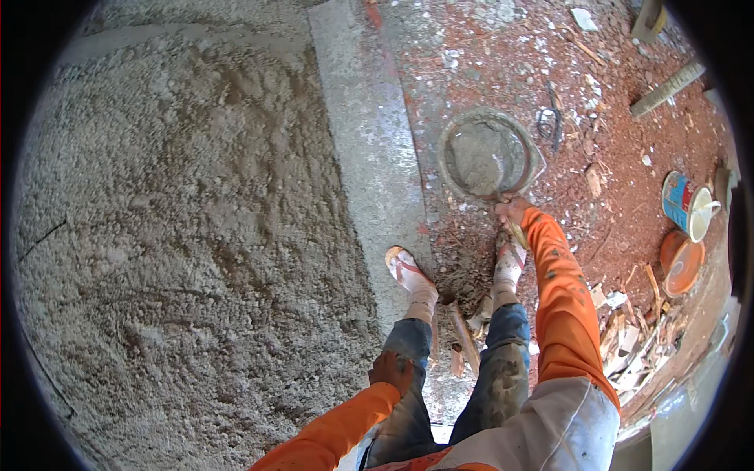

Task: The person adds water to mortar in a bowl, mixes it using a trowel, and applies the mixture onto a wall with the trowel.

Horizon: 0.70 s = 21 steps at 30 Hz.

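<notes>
A round tub of wet grey mortar stands on the rubble-strewn ground ahead of my feet. My right hand is closed at the tub's near rim, above my right foot. A slim yellowish piece shows just below the fingers, but I cannot make out what it is. My left hand lies against my left leg near the knee, open, with nothing seen in it. Its fingers are partly in shadow.
Rough wet concrete spreads over the left side, bordered by a smooth grey strip. At the right, a blue and white bucket, an orange container and wood scraps lie on reddish soil. A post-like piece lies farther off.
</notes>
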Tool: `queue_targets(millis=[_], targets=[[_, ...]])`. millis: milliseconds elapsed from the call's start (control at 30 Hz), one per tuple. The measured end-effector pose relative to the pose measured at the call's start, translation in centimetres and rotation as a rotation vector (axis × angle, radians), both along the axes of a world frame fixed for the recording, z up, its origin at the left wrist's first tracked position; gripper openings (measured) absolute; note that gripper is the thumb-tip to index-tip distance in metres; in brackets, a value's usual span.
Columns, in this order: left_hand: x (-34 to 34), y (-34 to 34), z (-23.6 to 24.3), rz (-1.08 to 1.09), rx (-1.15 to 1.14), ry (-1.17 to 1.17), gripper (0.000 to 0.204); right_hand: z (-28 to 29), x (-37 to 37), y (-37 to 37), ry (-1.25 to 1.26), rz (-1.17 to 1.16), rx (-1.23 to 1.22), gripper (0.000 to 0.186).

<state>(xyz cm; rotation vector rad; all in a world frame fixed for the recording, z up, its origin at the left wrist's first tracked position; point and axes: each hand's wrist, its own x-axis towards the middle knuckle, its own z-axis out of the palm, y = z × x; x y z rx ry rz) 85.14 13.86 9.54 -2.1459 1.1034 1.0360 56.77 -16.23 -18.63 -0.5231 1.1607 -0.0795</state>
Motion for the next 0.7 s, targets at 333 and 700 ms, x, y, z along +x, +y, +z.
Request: queue_targets(millis=[333, 700], targets=[[3.2, 3.4, 0.7, -0.029, -0.201, -0.105, 0.041, 20.8, 1.1, -4.7, -0.185, -0.443, -0.452, 0.019], [10.8, 6.5, 6.1, 0.198, -0.4, 0.036, 0.033, 33.8, 20.4, -8.7, 1.095, -0.632, -0.781, 0.019]])
